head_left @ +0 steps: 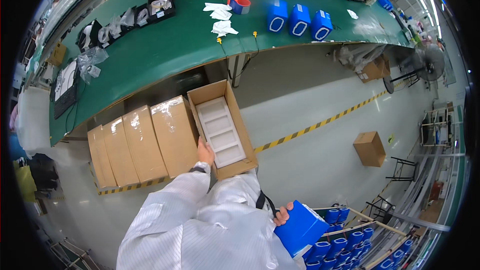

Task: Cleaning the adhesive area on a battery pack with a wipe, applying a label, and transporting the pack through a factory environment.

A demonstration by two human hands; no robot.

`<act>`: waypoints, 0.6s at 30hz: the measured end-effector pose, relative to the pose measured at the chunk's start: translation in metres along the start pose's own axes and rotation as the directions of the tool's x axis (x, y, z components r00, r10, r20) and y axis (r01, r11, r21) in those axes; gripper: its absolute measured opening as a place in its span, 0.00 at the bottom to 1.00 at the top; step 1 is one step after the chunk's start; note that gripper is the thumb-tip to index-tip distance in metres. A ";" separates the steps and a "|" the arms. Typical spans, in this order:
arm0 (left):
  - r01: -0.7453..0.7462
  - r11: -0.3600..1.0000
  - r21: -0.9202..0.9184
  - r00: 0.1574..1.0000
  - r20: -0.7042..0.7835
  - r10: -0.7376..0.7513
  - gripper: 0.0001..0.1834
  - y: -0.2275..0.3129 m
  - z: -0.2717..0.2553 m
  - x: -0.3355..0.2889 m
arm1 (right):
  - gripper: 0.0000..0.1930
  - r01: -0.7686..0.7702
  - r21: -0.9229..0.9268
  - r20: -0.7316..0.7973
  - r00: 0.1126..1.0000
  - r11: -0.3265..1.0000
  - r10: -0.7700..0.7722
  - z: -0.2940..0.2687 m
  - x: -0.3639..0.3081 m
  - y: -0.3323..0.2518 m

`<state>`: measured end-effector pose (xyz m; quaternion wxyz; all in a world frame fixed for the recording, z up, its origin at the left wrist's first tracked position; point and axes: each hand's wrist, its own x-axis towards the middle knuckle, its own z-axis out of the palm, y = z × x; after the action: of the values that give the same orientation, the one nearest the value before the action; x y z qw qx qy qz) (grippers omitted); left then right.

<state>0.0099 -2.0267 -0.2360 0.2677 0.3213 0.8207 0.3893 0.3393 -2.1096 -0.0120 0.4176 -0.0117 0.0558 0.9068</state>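
My left hand [205,152] grips the near part of the left wall of an open cardboard box [243,137]. Inside that box lies a white foam insert [220,129] with several rectangular recesses, all of them without packs. My right hand [283,214] is closed on the edge of a blue block-shaped pack [301,227], held low at my right side above a rack of similar packs [336,246]. The pack is tilted, and a white trim shows along one of its ends.
Closed, taped cardboard boxes [144,142] stand in a row left of the open one. Ahead is a green workbench [190,45] with three blue packs [299,20], a tape dispenser [239,4] and black bins [161,3]. Rightward are a small carton [370,148] and a floor fan [430,63].
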 end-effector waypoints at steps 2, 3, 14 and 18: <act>-0.005 0.995 0.095 0.994 -0.111 0.015 0.26 -0.010 -0.018 -0.002 | 0.26 -0.050 0.008 -0.024 0.998 0.999 0.051 0.008 0.023 -0.029; 0.088 0.985 0.148 0.993 -0.086 -0.076 0.25 -0.005 -0.028 0.004 | 0.26 -0.052 0.000 -0.031 0.998 0.999 0.052 0.015 0.033 -0.043; 0.235 0.908 0.346 0.971 -0.122 -0.205 0.24 -0.023 -0.073 0.038 | 0.27 -0.207 -0.018 -0.039 0.978 0.978 0.207 0.061 0.129 -0.160; 0.311 0.851 0.423 0.950 -0.176 -0.260 0.22 -0.016 -0.063 0.027 | 0.27 -0.284 0.006 -0.034 0.958 0.959 0.284 0.063 0.164 -0.201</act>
<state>-0.0560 -2.0444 -0.2196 0.1954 0.2260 0.9401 0.1644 0.3870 -1.8492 0.0210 0.2820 -0.0189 0.0648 0.9570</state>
